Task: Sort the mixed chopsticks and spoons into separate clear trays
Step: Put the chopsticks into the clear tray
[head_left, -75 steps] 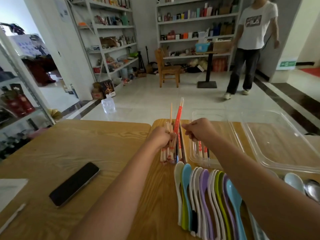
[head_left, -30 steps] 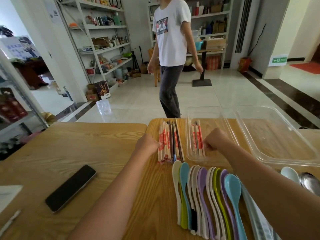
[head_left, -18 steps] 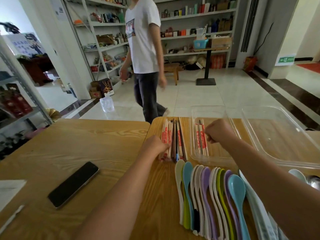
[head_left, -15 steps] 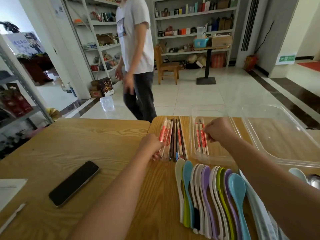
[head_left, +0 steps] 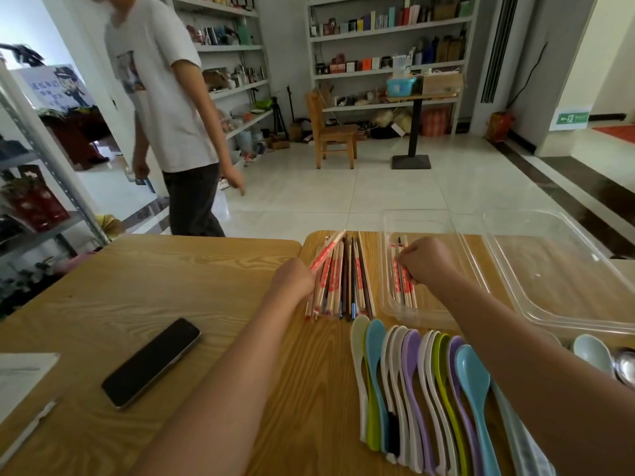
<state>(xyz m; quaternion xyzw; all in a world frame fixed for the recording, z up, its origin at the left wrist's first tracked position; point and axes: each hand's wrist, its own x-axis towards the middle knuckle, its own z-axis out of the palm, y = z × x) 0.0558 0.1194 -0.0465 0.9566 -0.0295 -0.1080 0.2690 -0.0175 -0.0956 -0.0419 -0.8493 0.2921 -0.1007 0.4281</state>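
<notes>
Early days: few chopsticks (head_left: 407, 293) in the tray (head_left: 431, 305) under our right grip (head_left: 427, 262) (holding? can't tell), left grip (head_left: 294, 280) pinches another chopstick (head_left: 328, 250), spoons (head_left: 409, 372) untouched.

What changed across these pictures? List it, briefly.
The right hand moved from the pile right into the small tray, now curled over the chopsticks there. The left hand lowered onto the pile and now lifts one red-wrapped chopstick. The bystander walked left. Spoons, phone and large tray stayed put.
</notes>
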